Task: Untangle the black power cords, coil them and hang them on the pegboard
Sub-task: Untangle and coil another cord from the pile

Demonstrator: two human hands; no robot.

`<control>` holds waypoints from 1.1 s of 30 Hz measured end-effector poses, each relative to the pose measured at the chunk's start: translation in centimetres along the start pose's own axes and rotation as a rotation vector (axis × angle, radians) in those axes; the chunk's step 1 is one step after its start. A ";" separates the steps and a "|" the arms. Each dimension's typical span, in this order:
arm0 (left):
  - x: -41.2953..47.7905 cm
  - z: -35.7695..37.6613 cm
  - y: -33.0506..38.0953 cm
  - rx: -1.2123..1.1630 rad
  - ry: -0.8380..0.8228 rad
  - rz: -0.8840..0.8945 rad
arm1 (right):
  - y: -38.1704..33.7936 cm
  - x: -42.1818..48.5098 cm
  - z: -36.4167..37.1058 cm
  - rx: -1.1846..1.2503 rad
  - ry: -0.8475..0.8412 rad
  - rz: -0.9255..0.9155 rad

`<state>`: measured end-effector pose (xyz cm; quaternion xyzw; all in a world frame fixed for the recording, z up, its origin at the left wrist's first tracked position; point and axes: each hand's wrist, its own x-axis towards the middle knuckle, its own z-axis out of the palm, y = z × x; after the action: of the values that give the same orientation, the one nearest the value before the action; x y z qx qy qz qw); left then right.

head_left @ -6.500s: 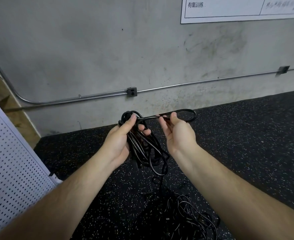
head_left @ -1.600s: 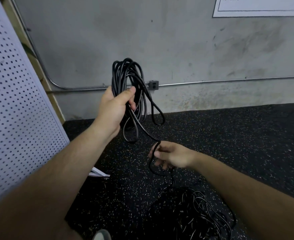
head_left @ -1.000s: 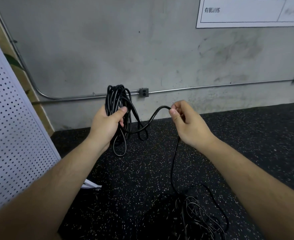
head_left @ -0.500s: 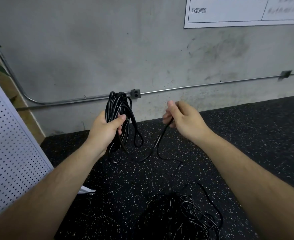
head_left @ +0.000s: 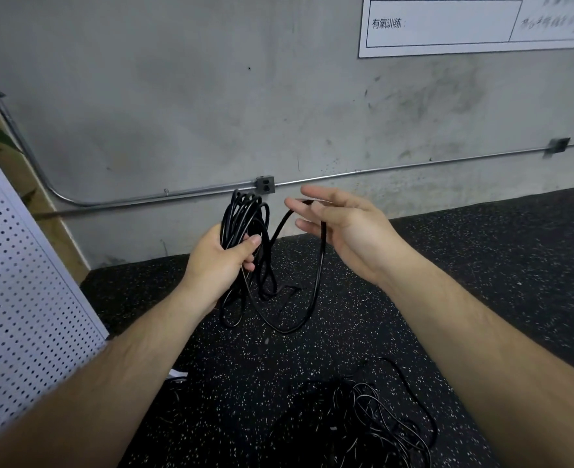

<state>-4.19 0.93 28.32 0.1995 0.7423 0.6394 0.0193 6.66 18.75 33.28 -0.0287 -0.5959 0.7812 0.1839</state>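
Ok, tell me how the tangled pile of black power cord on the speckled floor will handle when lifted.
Probably floppy: the black cord strand draped over the right hand sags in a deep loop. Likely to snag, as loops in the tangled pile crisscross. Seemingly light: the left hand alone grips a many-turn coil.

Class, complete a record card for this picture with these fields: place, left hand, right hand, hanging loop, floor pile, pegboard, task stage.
place: speckled black floor beside a grey wall
left hand: grip closed round the coiled cord
right hand: fingers straight, a strand draped across them
hanging loop: sags between the two hands
floor pile: tangled black cords, below the right forearm
pegboard: white, at the left edge
task stage: coiling; coil not yet hung
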 end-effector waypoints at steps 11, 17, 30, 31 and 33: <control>-1.4 1.1 0.9 0.025 -0.145 -0.005 | 1.2 0.2 2.4 -0.219 0.079 -0.163; -3.0 1.9 1.4 -0.166 -0.390 -0.037 | 1.1 0.6 2.8 -0.094 0.135 -0.262; -1.2 0.8 2.5 -0.338 -0.256 -0.049 | 4.5 0.3 -1.5 -0.146 -0.038 0.219; -1.1 0.6 2.7 -0.357 -0.246 -0.046 | 5.5 0.7 -2.1 -0.077 0.010 0.237; -0.8 0.2 2.9 -0.371 -0.230 -0.029 | 7.7 1.2 -3.3 -0.300 0.038 0.288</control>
<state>-2.57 1.14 30.86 0.2534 0.6075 0.7378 0.1498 4.49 20.45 25.28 -0.1553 -0.6916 0.7014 0.0751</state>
